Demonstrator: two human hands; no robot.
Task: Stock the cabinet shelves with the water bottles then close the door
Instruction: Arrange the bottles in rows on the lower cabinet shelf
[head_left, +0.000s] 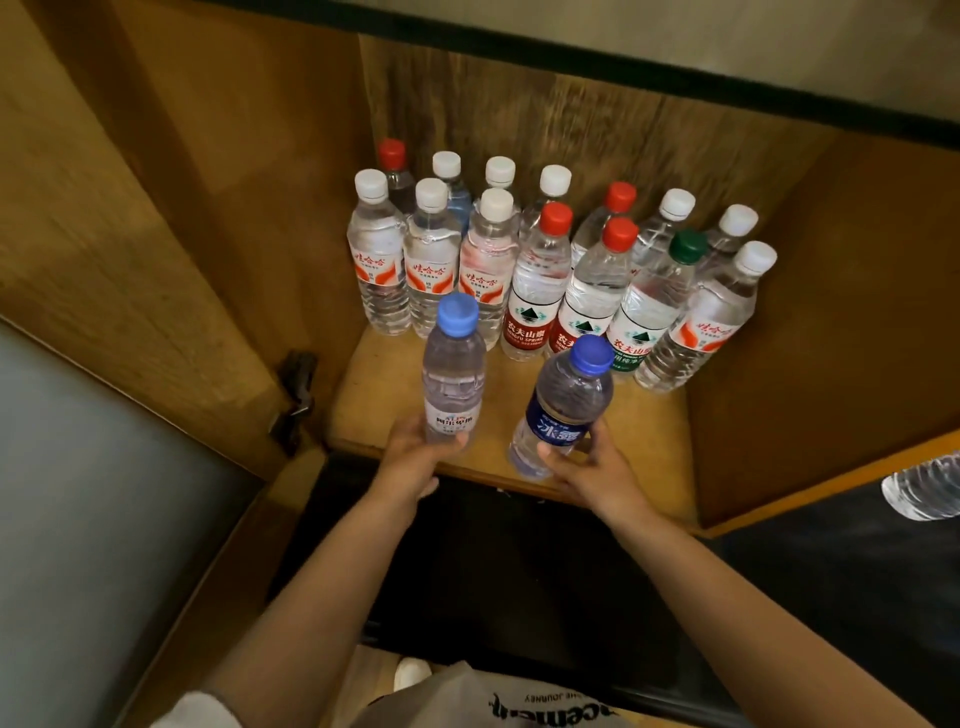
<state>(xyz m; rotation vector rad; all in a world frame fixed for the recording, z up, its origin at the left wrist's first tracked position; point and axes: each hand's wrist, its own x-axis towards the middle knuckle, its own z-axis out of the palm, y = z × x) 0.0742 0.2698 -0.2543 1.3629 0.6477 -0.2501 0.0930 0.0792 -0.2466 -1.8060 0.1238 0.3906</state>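
The brown wooden cabinet (810, 291) stands open before me, its wooden door (104, 249) swung out to my left on a dark metal hinge (297, 400). On the light wooden shelf (644, 431), a crowd of clear plastic water bottles (540, 280) stands upright in rows toward the back edge, filling the shelf from the left wall across to the right wall; most have white caps, several have red caps, and one near the right has a green cap. The front edge of the shelf carries the two bottles I am holding. My left hand (415, 457) has its grip curled round the base of the clear bottle with the light blue cap and white label (454, 369), which is upright just in front of the left rows. My right hand (587, 467) pinches the lower part of the clear bottle with the dark blue cap and dark blue label (563, 410), fingers wrapped round it; it leans toward the right, near the front edge. Another clear bottle (922, 488) lies off to the far right, outside the cabinet.
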